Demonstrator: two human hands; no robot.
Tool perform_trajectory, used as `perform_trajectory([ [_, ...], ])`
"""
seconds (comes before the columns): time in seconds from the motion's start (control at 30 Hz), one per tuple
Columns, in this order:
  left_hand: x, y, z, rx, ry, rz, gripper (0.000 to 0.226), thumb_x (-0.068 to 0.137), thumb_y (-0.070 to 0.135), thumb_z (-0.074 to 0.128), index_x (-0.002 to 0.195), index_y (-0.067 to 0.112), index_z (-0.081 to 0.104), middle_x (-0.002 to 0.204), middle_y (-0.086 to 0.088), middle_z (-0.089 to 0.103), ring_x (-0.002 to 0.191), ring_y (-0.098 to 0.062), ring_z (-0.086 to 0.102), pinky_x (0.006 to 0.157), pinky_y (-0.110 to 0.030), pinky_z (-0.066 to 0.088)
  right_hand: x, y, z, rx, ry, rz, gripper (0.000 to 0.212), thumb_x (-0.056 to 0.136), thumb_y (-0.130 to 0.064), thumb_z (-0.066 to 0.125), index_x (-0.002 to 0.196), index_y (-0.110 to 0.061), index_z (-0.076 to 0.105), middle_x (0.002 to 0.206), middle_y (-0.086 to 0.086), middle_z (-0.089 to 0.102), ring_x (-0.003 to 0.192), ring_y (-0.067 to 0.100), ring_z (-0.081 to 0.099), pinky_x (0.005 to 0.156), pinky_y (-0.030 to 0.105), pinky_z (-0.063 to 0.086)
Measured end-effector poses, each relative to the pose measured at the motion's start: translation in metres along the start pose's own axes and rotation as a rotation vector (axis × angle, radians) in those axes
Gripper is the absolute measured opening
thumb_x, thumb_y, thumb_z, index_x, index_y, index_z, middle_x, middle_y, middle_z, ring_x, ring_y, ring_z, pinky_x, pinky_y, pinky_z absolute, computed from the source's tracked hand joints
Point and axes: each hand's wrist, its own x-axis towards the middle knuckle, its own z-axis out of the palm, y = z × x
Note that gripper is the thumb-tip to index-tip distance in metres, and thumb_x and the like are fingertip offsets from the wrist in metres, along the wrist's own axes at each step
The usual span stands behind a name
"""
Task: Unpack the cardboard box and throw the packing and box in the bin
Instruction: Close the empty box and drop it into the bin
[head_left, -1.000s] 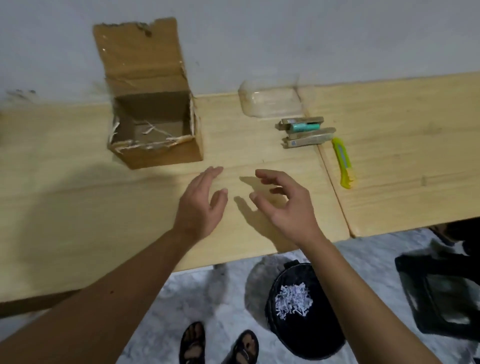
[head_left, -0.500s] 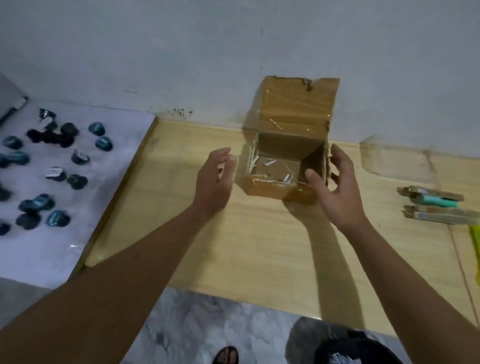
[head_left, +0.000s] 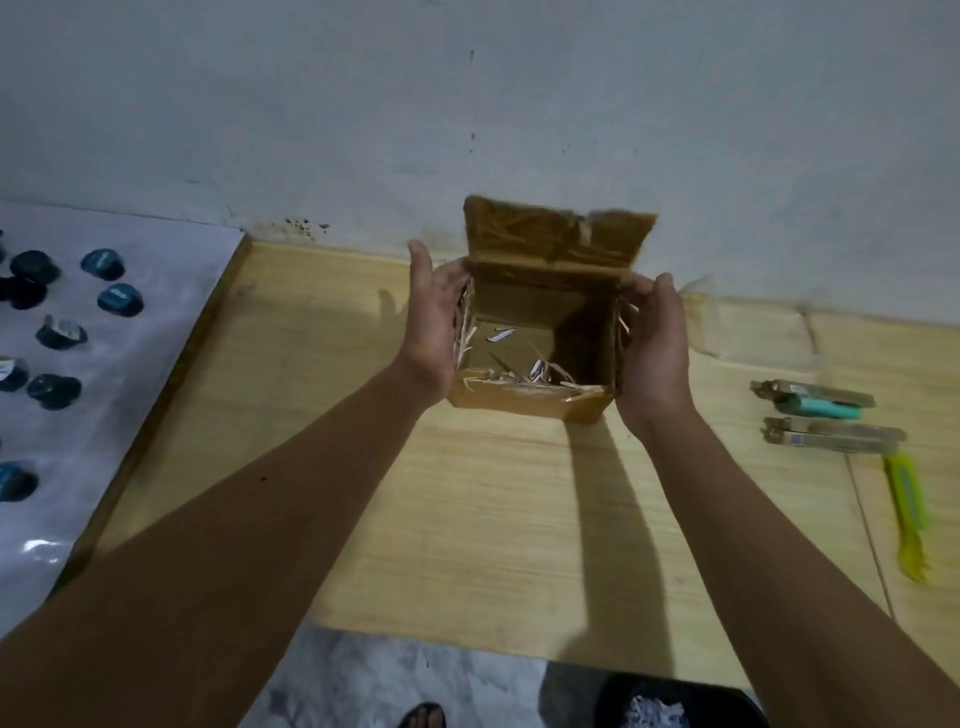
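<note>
Pale grey plaster wall (head_left: 519, 104) rises behind a light wooden table (head_left: 493, 519), and the open cardboard box (head_left: 540, 332) stands on that table close against the wall. Its rear flap (head_left: 558, 236) is raised and leans towards the plaster. The left hand (head_left: 434, 322) is pressed flat against the box's left side, fingers straight and close together, while the right hand (head_left: 654, 353) cups the box's right side with the fingers curled round the far corner, so the box is clasped between both palms. Whether it is lifted off the wood cannot be told. Inside, on the box's floor, lie a few thin shreds of packing (head_left: 530, 371). To the right of the box sit two flat packets (head_left: 826, 421), one beside the other, and further right a yellow utility knife (head_left: 906, 509), all well apart from it. Far to the left of the box a white sheet (head_left: 130, 364) carries scattered dark blue rounded pieces (head_left: 119, 299). Below the box, past the table's near edge, a black bin (head_left: 670, 706) holds shredded white paper (head_left: 657, 714), with a sandalled foot (head_left: 423, 716) beside it.
</note>
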Motion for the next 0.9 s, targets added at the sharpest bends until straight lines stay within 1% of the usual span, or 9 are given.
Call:
perform_trajectory([
  [0.1,0.0,0.001,-0.005,-0.108,-0.01,-0.095,0.075,0.102,0.066,0.025,0.125,0.007,0.065,0.115,-0.014,0.072,0.1,-0.021,0.073,0.075,-0.029,0.059,-0.003,0.001,-0.005,0.043,-0.035,0.058,0.047,0.096,-0.059,0.053,0.105,-0.017,0.072,0.135,-0.001,0.063,0.126,0.019,0.062,0.106,0.04,0.051],
  [0.2,-0.005,-0.002,-0.008,-0.079,-0.058,-0.162,0.038,0.093,0.041,0.058,0.116,0.012,0.068,0.111,-0.013,0.07,0.103,-0.031,0.068,0.088,-0.041,0.054,-0.002,0.008,-0.012,-0.123,-0.085,0.017,0.056,0.082,-0.028,0.074,0.136,-0.02,0.061,0.15,-0.003,0.053,0.14,0.022,0.051,0.117,0.047,0.042],
  [0.3,-0.011,-0.011,-0.017,0.048,-0.067,-0.04,0.05,0.085,0.01,0.063,0.134,0.018,0.06,0.131,-0.006,0.065,0.116,-0.022,0.065,0.097,-0.036,0.052,-0.009,0.012,-0.015,-0.207,-0.108,0.003,0.085,0.082,-0.01,0.071,0.156,-0.025,0.034,0.159,-0.004,0.042,0.144,0.015,0.046,0.115,0.042,0.045],
  [0.4,-0.027,-0.022,-0.014,0.093,-0.106,0.038,0.057,0.101,-0.001,0.053,0.154,0.013,0.038,0.136,0.012,0.056,0.109,0.017,0.06,0.088,-0.009,0.049,-0.019,0.021,-0.016,-0.307,-0.106,-0.017,0.065,0.096,-0.018,0.068,0.154,-0.025,0.04,0.142,-0.005,0.061,0.126,0.014,0.064,0.109,0.041,0.052],
  [0.43,-0.032,-0.024,-0.012,0.103,-0.094,0.041,0.057,0.104,0.001,0.05,0.157,0.012,0.032,0.132,0.017,0.055,0.105,0.021,0.06,0.087,-0.007,0.049,-0.023,0.024,-0.015,-0.33,-0.096,-0.02,0.06,0.098,-0.024,0.066,0.153,-0.025,0.043,0.139,-0.005,0.064,0.123,0.014,0.066,0.109,0.043,0.052],
  [0.53,-0.041,-0.033,-0.009,0.131,-0.079,0.04,0.052,0.106,0.013,0.05,0.156,0.016,0.036,0.136,0.005,0.062,0.121,-0.006,0.065,0.103,-0.028,0.053,-0.036,0.028,-0.013,-0.367,-0.057,-0.047,0.055,0.1,-0.034,0.065,0.15,-0.025,0.045,0.135,-0.005,0.067,0.121,0.013,0.067,0.109,0.044,0.051],
  [0.6,-0.045,-0.034,-0.007,0.158,-0.076,0.038,0.048,0.107,0.016,0.049,0.154,0.019,0.04,0.137,0.001,0.064,0.123,-0.015,0.064,0.104,-0.033,0.053,-0.044,0.025,-0.014,-0.366,-0.027,-0.069,0.055,0.1,-0.034,0.064,0.151,-0.024,0.045,0.135,-0.005,0.066,0.12,0.012,0.067,0.108,0.043,0.052],
  [0.7,-0.06,-0.028,0.005,0.182,-0.084,0.061,0.047,0.108,0.019,0.048,0.154,0.022,0.039,0.134,0.006,0.063,0.118,-0.008,0.065,0.092,-0.022,0.056,-0.062,0.014,-0.023,-0.372,0.009,-0.092,0.057,0.1,-0.039,0.063,0.151,-0.025,0.044,0.137,-0.006,0.064,0.122,0.011,0.066,0.107,0.043,0.053],
  [0.9,-0.102,-0.021,0.066,0.204,-0.171,0.112,0.045,0.108,0.029,0.046,0.153,0.021,0.04,0.127,0.015,0.06,0.094,0.02,0.061,0.076,-0.005,0.048,-0.114,-0.017,-0.071,-0.375,0.212,-0.138,0.058,0.102,-0.038,0.06,0.154,-0.023,0.04,0.141,-0.007,0.061,0.126,0.007,0.062,0.11,0.041,0.051],
])
